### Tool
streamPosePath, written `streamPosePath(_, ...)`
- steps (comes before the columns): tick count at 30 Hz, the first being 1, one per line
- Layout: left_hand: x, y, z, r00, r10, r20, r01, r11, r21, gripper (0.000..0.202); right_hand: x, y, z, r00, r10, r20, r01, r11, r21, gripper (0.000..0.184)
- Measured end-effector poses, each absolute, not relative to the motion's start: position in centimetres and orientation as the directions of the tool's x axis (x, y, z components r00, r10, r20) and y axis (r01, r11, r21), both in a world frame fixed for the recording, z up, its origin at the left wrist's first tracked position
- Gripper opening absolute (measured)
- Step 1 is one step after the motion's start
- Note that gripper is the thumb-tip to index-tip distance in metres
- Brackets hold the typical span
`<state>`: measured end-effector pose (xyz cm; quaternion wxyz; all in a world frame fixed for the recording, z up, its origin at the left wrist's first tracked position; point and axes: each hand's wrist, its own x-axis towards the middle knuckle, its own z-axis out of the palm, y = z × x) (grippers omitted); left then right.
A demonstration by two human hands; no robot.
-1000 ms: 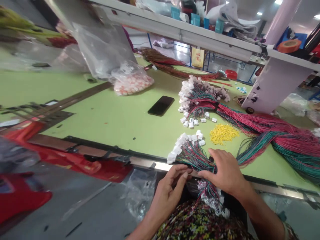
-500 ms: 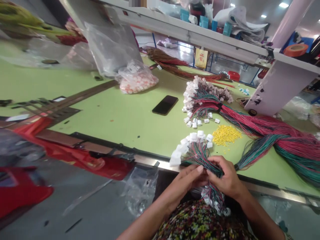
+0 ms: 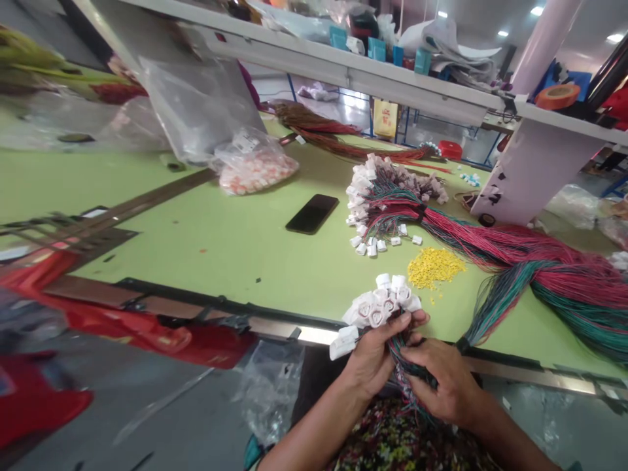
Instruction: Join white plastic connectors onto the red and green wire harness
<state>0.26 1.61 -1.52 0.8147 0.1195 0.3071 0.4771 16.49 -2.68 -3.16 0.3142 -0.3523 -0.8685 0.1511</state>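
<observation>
My left hand [image 3: 375, 353] is wrapped round a bundle of red and green wires just below its cluster of white connectors [image 3: 380, 306], holding them upright at the table's front edge. My right hand [image 3: 444, 383] grips the same wire bundle [image 3: 409, 369] lower down, over my lap. A small heap of yellow parts [image 3: 434, 267] lies on the green table [image 3: 235, 242] just beyond my hands.
A larger wire bundle with white connectors [image 3: 380, 196] and long red and green wires [image 3: 549, 261] lies to the right. A black phone [image 3: 313, 214] rests mid-table. Plastic bags [image 3: 255, 163] sit at the back left, below a shelf [image 3: 383, 69]. A white post [image 3: 534, 167] stands at the right.
Both hands have gathered the small wire bundle off the table and lifted it upright; the left hand moved up to clasp it under the connectors, the right slid lower.
</observation>
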Motion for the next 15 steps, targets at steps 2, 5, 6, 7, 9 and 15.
streamPosePath(2,0.3,1.6,-1.4,0.405,0.852,-0.331,-0.679,0.523,0.515,0.029,16.7,-2.9,-2.8,-0.565,0.709,0.422,0.499,0.701,-0.51,0.033)
streamPosePath(5,0.3,1.6,-1.1,0.432,0.873,-0.225,-0.644,0.474,0.601,0.032,16.9,-3.1,-2.1,-0.554,0.734,0.393,0.433,0.658,-0.616,0.035)
streamPosePath(6,0.3,1.6,-0.9,0.417,0.889,-0.191,-0.635,0.435,0.638,0.034,16.9,-3.0,-2.0,-0.51,0.76,0.403,0.397,0.623,-0.673,0.03)
streamPosePath(7,0.3,1.6,-0.7,0.393,0.905,-0.161,-0.623,0.391,0.677,0.035,17.0,-2.9,-2.0,-0.432,0.796,0.424,0.36,0.583,-0.728,0.023)
streamPosePath(9,0.4,1.5,-0.5,0.348,0.928,-0.131,-0.581,0.324,0.747,0.037,17.0,-2.5,-2.2,-0.204,0.861,0.465,0.303,0.508,-0.806,0.007)
streamPosePath(15,0.5,1.2,-1.7,0.28,0.943,-0.178,-0.484,0.299,0.823,0.035,16.6,-0.7,-1.4,0.034,0.908,0.417,0.345,0.381,-0.858,0.027)
